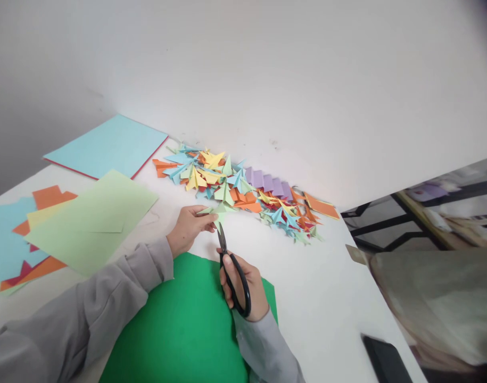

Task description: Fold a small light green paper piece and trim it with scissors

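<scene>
My left hand (188, 230) pinches a small folded piece of light green paper (222, 211) between thumb and fingers. My right hand (245, 284) is wrapped round black-handled scissors (223, 246), their blades pointing up and away from me. The blade tips meet the lower edge of the light green paper; whether they are cutting into it I cannot tell. Below both hands lies a large green sheet (179, 324). Just beyond them is a long heap of small folded paper planes (227, 181) in yellow, blue, orange, green and red.
Loose coloured paper, topped by a light green sheet (95, 213), lies at the left. A light blue sheet (107, 146) rests at the back left. Purple folded pieces (267, 182) and an orange pad (322, 206) lie along the wall. A black phone-like object (387, 359) sits near the right edge.
</scene>
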Demonstrator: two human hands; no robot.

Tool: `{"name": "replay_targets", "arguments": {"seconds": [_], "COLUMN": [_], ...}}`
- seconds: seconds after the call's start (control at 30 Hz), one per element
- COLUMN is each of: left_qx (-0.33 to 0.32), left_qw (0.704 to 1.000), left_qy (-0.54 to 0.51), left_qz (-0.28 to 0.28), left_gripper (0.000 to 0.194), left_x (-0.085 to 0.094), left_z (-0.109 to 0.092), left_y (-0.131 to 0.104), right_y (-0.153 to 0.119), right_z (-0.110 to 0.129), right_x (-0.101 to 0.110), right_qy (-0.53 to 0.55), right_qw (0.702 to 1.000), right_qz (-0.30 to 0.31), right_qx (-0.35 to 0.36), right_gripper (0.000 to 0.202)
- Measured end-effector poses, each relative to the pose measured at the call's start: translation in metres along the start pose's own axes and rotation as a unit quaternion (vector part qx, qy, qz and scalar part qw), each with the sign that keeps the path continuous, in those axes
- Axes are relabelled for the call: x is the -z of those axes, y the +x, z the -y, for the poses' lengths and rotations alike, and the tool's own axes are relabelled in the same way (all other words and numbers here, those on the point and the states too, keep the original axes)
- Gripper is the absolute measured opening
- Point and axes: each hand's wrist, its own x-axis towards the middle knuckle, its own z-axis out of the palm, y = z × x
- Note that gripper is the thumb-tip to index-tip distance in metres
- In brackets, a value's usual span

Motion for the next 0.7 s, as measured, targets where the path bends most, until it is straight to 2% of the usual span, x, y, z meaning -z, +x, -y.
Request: {"name": "replay_targets", "arguments": {"seconds": [0.7], "left_qx": [-0.002], "left_qw": [1.000], "left_qy": [0.009], "left_qz": [-0.003], "left_gripper": [0.016], "left_x": [0.0003], "left_z": [0.0008], "left_y": [0.0001], "right_y": [-0.0008], "right_z": [0.0046], "right_x": [-0.0022], "right_qy": [-0.023], "right_qw": [1.000], "right_qz": [-0.014], "right_qx": [-0.004], "right_gripper": [0.056]}}
